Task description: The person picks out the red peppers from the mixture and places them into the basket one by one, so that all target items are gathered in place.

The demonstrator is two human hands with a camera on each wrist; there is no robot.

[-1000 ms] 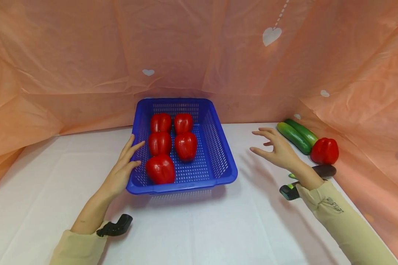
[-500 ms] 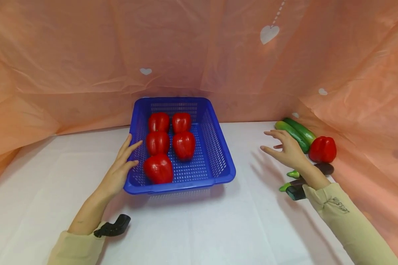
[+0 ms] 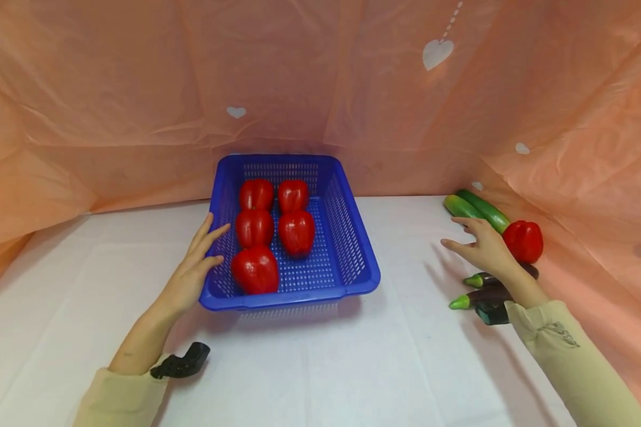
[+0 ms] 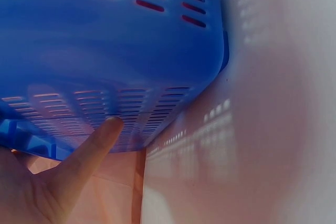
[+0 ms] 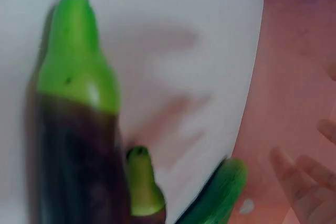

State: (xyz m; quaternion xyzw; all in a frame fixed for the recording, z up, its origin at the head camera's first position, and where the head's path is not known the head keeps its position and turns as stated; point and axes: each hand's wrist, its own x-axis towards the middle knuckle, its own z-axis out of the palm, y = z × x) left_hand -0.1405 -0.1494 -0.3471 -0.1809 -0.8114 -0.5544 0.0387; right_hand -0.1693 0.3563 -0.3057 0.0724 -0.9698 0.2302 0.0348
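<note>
My left hand rests at the left rim of a blue plastic basket, its fingers spread and fairly straight. In the left wrist view, one finger shows against the basket's slotted outer side; firm contact cannot be told. Several red bell peppers stand in the basket's left and middle part. My right hand hovers over the table at the right with loosely bent fingers, holding nothing. Beside it lie two cucumbers, a red bell pepper and two eggplants, partly hidden by my right wrist.
White cloth covers the table. An orange sheet with white hearts hangs behind the basket and along both sides. The right part of the basket's floor is bare. Black wrist devices sit at my sleeves.
My right hand has moved right, away from the basket and closer to the cucumbers and bell pepper, uncovering more of the eggplants. My left hand and the basket stay in place.
</note>
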